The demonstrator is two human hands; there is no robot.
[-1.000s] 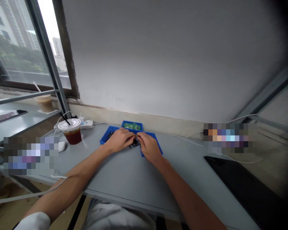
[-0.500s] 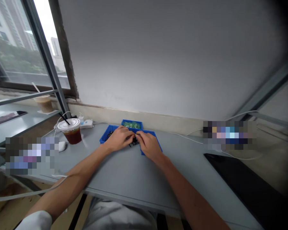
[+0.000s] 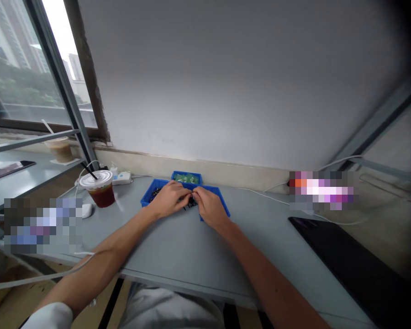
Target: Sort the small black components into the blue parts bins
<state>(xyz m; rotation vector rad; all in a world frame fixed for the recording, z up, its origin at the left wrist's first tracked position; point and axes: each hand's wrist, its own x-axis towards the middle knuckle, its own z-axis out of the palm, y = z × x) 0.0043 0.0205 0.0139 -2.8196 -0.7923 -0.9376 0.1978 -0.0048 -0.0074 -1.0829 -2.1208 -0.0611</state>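
Note:
My left hand (image 3: 172, 199) and my right hand (image 3: 208, 206) meet fingertip to fingertip above the middle of the grey table (image 3: 167, 251). Both are closed in a pinch, on something too small to make out. Beneath the fingers lie small black pieces (image 3: 191, 202). A blue bin (image 3: 145, 197) with dark small parts is beside my left hand, partly covered by it. Another blue bin (image 3: 223, 201) is mostly hidden behind my right hand. At the back, a smaller blue bin (image 3: 187, 178) holds green pieces.
A lidded cup of dark red drink (image 3: 102, 194) with a black straw stands at the left, near a white power strip (image 3: 122, 177) and a white mouse (image 3: 85, 210). A black flat object (image 3: 342, 256) lies at the right. White cables run along the wall.
The whole view has shifted slightly. My hands keep nearly the same pinched pose, fingertips together over the black pieces.

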